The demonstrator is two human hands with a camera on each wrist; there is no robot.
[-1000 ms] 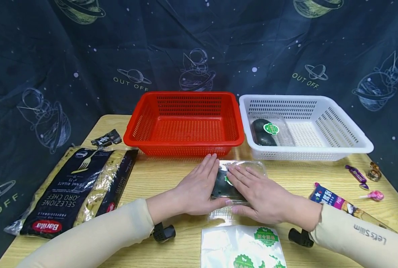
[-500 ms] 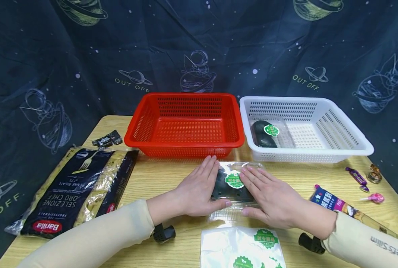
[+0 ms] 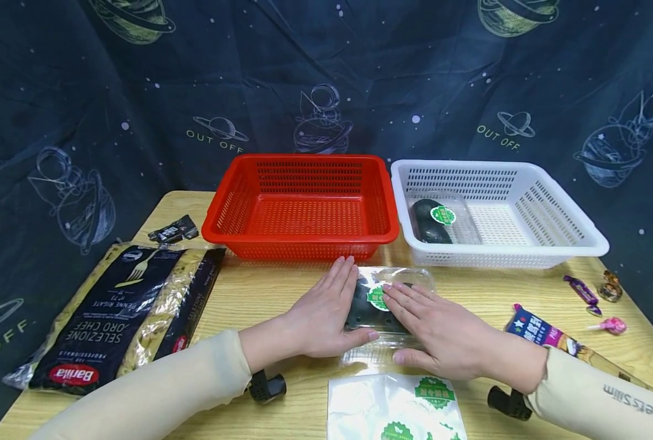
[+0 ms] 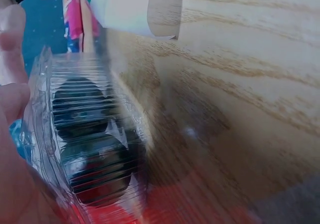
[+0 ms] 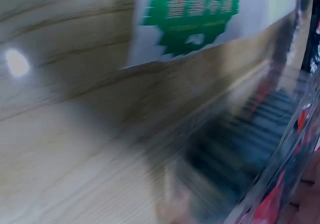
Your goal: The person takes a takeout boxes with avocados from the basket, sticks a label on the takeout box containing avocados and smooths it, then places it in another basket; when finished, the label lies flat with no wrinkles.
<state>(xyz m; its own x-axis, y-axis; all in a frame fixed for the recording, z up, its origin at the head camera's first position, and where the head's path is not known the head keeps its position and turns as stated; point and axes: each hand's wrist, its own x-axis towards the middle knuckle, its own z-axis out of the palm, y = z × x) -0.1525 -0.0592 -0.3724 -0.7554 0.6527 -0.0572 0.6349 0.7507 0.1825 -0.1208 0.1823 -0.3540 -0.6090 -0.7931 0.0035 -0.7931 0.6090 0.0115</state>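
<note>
A clear plastic clamshell box [image 3: 362,319] lies on the table, with dark rounded items [image 4: 95,169] inside. On its lid is a round green-and-white sticker [image 3: 378,298]. My left hand [image 3: 326,311] rests along the box's left side, fingers straight and thumb at the near edge. My right hand [image 3: 447,333] lies over the right part of the lid, its straight fingertips touching the sticker's right edge. Just below the box lies a white sheet of green stickers [image 3: 387,403]. The right wrist view is blurred, but the box's ribbed side [image 5: 240,149] shows.
Behind the box stand a red basket [image 3: 299,237] and a white basket [image 3: 502,249]; the white one holds another stickered box [image 3: 458,223]. A pasta bag [image 3: 106,324] and black wrapper [image 3: 173,230] lie left. A snack packet [image 3: 552,333], lollipop [image 3: 612,325] and wrapped candies [image 3: 582,290] lie right.
My right hand slid right across the lid, baring the sticker, then came slightly back left onto its edge. My left hand has stayed at the box's left side.
</note>
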